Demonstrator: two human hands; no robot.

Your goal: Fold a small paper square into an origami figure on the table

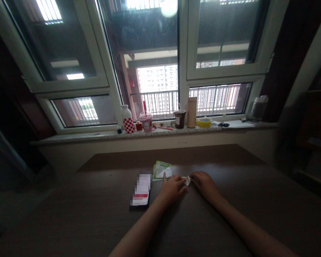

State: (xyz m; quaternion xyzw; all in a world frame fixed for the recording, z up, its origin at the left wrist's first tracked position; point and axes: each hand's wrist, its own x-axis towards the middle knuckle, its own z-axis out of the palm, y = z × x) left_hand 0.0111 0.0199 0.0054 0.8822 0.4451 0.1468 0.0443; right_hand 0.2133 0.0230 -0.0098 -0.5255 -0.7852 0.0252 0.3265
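Both my hands rest on a dark brown table (pixel 230 214), close together near its middle. Between them lies a small pale piece of folded paper (pixel 186 180). My left hand (pixel 172 187) pinches its left side, with the index finger stretched forward. My right hand (pixel 205 184) has its fingers curled onto the paper's right side. Just beyond my left hand lie green and white paper packets (pixel 162 169). A phone (pixel 141 192) with a lit screen lies flat to the left of my left hand.
A stone windowsill (pixel 101 135) runs behind the table. On it stand a red-checked bottle (pixel 127 120), a pink drink cup (pixel 146 121), a dark cup (pixel 179 119), a tall beige flask (pixel 192 112), a yellow tape roll (pixel 204 122), scissors (pixel 223 124) and a kettle (pixel 259 107).
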